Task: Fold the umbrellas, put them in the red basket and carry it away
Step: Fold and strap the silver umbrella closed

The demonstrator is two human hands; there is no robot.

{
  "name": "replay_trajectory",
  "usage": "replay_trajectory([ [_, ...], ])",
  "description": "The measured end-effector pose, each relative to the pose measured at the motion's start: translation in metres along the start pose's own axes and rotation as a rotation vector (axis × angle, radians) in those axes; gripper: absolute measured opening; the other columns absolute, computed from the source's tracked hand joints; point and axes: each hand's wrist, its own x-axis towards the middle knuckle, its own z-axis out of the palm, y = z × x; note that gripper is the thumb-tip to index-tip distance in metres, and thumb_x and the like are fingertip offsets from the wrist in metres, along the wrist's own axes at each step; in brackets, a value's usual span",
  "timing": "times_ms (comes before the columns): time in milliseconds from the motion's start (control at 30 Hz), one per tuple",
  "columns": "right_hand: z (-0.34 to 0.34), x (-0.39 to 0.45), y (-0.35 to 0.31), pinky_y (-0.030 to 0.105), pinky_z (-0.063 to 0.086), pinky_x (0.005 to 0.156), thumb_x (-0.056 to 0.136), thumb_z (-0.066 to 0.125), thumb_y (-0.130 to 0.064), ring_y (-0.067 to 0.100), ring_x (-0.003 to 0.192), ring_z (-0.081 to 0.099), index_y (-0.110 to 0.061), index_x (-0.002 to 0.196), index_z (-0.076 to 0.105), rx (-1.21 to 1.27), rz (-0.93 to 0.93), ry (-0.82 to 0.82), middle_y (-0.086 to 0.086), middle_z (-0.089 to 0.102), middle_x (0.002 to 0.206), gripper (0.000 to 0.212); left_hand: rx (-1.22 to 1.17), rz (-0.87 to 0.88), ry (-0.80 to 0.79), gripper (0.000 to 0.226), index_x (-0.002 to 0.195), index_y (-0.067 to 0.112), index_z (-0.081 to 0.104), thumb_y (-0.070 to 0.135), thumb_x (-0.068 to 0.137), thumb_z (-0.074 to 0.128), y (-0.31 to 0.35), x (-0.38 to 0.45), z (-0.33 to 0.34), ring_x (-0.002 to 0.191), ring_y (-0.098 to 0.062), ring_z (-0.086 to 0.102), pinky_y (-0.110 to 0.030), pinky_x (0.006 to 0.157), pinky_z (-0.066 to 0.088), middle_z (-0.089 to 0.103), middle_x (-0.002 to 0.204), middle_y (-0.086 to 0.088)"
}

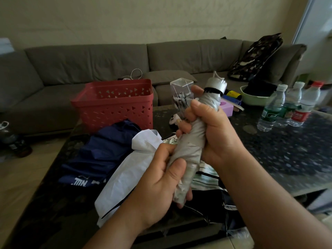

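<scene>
Head view: my right hand (pixel 215 133) is clamped around the upper part of the grey umbrella (pixel 192 146), and my left hand (pixel 161 178) is clamped around its lower part, thumb pressed on the cloth. The umbrella is collapsed and rolled, tilted with its silver cap (pixel 216 85) pointing far and a little right. I judge that I am in the folding step, twisting the cloth tight. The next move calls for closing its strap, which I cannot see here, and then reaching far left to drop it in the red basket (pixel 116 103). The basket stands at the far left of the dark table (pixel 287 159) and seems empty from this angle. Nearer, at the left, a navy umbrella (pixel 100 151) and a white one (pixel 125 178) lie unfolded. On the navy cloth there is white writing, upside down, which I cannot read surely. At the far right stand three water bottles (pixel 287 105) with green and red labels, too small to read.
</scene>
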Motion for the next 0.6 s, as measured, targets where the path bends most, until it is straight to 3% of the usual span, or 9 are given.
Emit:
replay_trajectory([
  [100,0.001,-0.001,-0.002,0.033,0.05,0.053,0.098,0.054,-0.005,0.015,0.05,0.046,-0.02,0.124,0.048,-0.001,0.012,-0.002,0.002,0.044,0.064,0.031,-0.109,-0.052,-0.027,0.02,0.117,0.033,0.057,0.047,0.103,0.054,0.008,0.001,0.001,0.063,-0.021,0.069,-0.033,0.056,0.056,0.074,0.083,-0.012],
  [167,-0.001,0.003,0.002,0.037,0.051,0.056,0.098,0.062,-0.006,0.019,0.05,0.048,-0.017,0.113,0.049,-0.109,-0.036,0.148,0.005,0.048,0.067,0.022,0.191,0.015,0.08,0.028,0.126,0.043,0.053,0.052,0.1,0.052,0.003,0.003,0.001,0.085,-0.009,0.076,-0.032,0.073,0.061,0.077,0.105,0.007],
  [233,-0.002,0.007,0.007,0.039,0.053,0.057,0.097,0.07,-0.01,0.022,0.05,0.052,-0.013,0.108,0.05,-0.215,-0.097,0.33,0.009,0.054,0.07,0.023,0.542,0.15,0.164,0.047,0.139,0.052,0.039,0.063,0.095,0.05,-0.005,0.003,0.002,0.11,0.008,0.066,-0.014,0.086,0.053,0.068,0.124,0.027],
  [333,-0.001,0.007,0.011,0.042,0.058,0.058,0.093,0.076,-0.009,0.025,0.055,0.062,-0.013,0.124,0.049,-0.223,-0.163,0.409,0.013,0.064,0.083,0.042,0.714,0.262,0.178,0.057,0.146,0.055,0.026,0.064,0.095,0.049,-0.018,0.002,0.008,0.125,0.007,0.056,-0.007,0.094,0.045,0.057,0.141,0.023],
  [367,-0.001,0.005,0.013,0.044,0.06,0.062,0.092,0.076,-0.005,0.027,0.06,0.066,-0.018,0.13,0.049,-0.229,-0.157,0.379,0.014,0.068,0.089,0.048,0.651,0.257,0.181,0.049,0.142,0.058,0.03,0.061,0.097,0.049,-0.019,0.001,0.008,0.118,0.003,0.062,-0.012,0.091,0.049,0.063,0.133,0.02],
  [433,0.0,0.002,0.012,0.05,0.06,0.067,0.094,0.071,0.0,0.031,0.065,0.069,-0.021,0.126,0.049,-0.225,-0.089,0.235,0.017,0.068,0.093,0.044,0.288,0.128,0.143,0.028,0.125,0.06,0.046,0.054,0.099,0.055,-0.01,0.002,0.009,0.086,-0.008,0.072,-0.028,0.072,0.059,0.072,0.102,0.012],
  [500,0.0,0.001,0.008,0.048,0.056,0.063,0.096,0.063,-0.001,0.029,0.058,0.063,-0.018,0.114,0.048,-0.187,-0.002,0.119,0.017,0.06,0.084,0.028,-0.208,-0.079,0.037,0.018,0.118,0.044,0.06,0.041,0.101,0.062,0.003,0.002,0.01,0.064,-0.016,0.064,-0.033,0.052,0.05,0.068,0.083,0.005],
  [533,0.0,0.001,0.005,0.045,0.055,0.061,0.097,0.059,0.0,0.027,0.054,0.058,-0.018,0.11,0.047,-0.183,0.013,0.107,0.015,0.055,0.08,0.025,-0.387,-0.142,-0.007,0.019,0.115,0.039,0.065,0.035,0.097,0.064,0.006,0.002,0.01,0.062,-0.017,0.061,-0.031,0.05,0.045,0.066,0.084,0.001],
  [600,0.002,0.002,0.004,0.041,0.052,0.056,0.097,0.053,0.004,0.024,0.051,0.05,-0.018,0.106,0.047,-0.172,0.006,0.125,0.012,0.049,0.073,0.025,-0.463,-0.163,-0.035,0.023,0.115,0.036,0.067,0.032,0.093,0.066,0.011,0.002,0.01,0.066,-0.018,0.062,-0.031,0.052,0.044,0.066,0.089,-0.003],
])
